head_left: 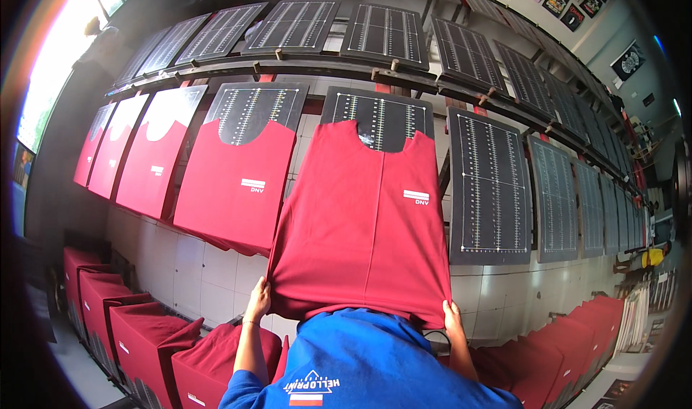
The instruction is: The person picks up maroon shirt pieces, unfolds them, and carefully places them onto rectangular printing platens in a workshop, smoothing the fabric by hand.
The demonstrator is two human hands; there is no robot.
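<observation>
Red fabric pieces draped in a row (148, 330): lower left of the frame, small white prints on several.

Red scoop-necked fabric panels on flat boards (229, 175): 4, left of the frame at mid-height, each lying flat with a small white print; board tops show above the necklines.

Left hand (258, 297): lower centre-left; fingers curled in, nearly closed, on the lower left corner of the central garment; fingertips partly hidden by cloth.

Red scoop-necked fabric garment with a vertical line down its middle (346, 221): centre of the frame, drawn wide at its lower edge between the 2 hands; small white print at its upper right; upper part over a dark grey board with white ruled markings (342, 106).

Blue fabric shirt with a white and red print (367, 358): bottom centre, worn by the person, overlapping the garment's lower edge.

Right hand (453, 315): lower centre-right; fingers bent, nearly closed, on the garment's lower right corner; exact fingertip position cannot be told.

Dark grey rectangular board with white ruled columns (490, 185): right of centre, uncovered, heading a row of similar boards.

Person in a yellow top (653, 257): far right edge, small.
</observation>
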